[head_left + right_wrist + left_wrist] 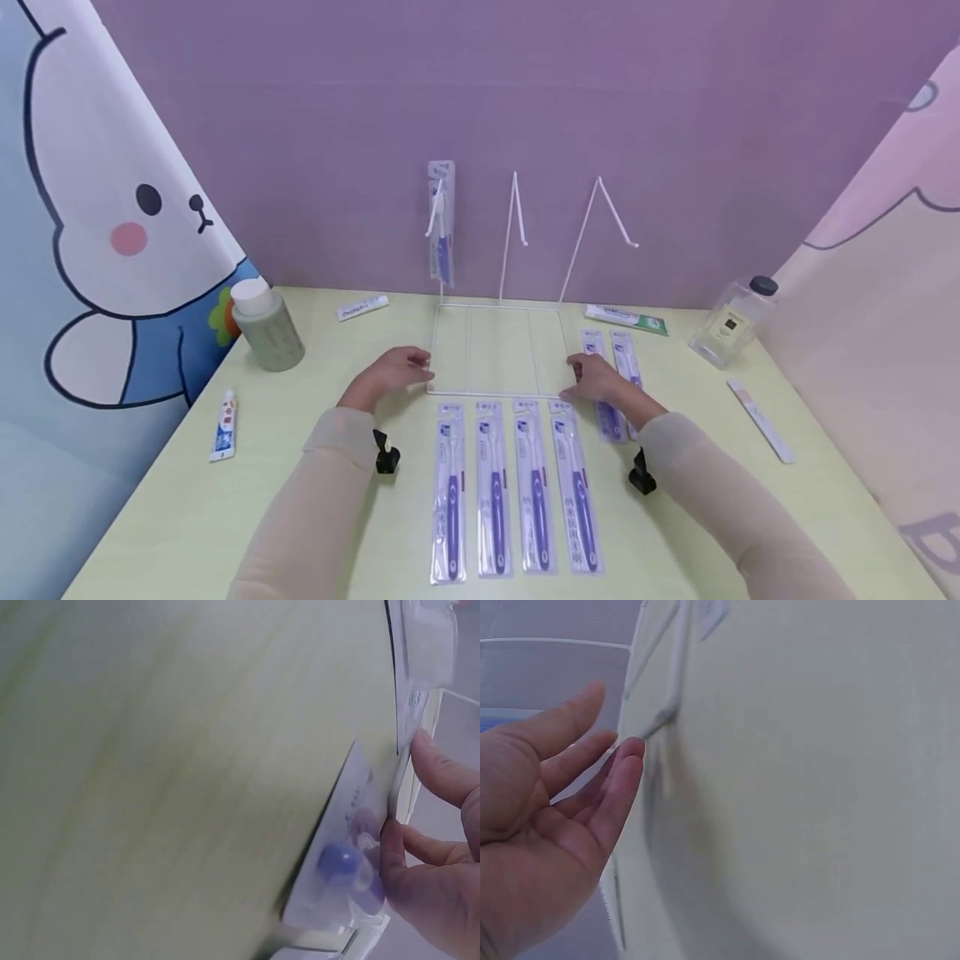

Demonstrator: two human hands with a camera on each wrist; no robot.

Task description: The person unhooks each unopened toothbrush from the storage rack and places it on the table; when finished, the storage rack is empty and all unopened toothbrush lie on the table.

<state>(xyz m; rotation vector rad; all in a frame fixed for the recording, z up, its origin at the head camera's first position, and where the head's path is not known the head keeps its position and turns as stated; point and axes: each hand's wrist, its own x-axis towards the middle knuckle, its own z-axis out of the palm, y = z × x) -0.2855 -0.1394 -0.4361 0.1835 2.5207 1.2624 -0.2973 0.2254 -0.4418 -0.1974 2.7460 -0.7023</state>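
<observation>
A white wire display rack (498, 393) with three upright hooks stands on the table, and a packaged toothbrush (442, 225) hangs at its left hook. By the rack's front left corner is my left hand (396, 369); in the left wrist view its fingertips (634, 746) touch the wire while the thumb stands apart. My right hand (600, 382) pinches the front right corner between thumb and fingers. Several packaged toothbrushes (491, 492) lie in a row before the rack. Two more toothbrush packs (626, 358) lie under and beside my right hand, partly covered by it.
On the left are a green bottle with a white cap (270, 329) and a small toothpaste tube (224, 427). Behind lie a white tube (363, 308) and a green-ended tube (628, 319). A clear bottle (731, 325) and a thin white strip (760, 421) are at right.
</observation>
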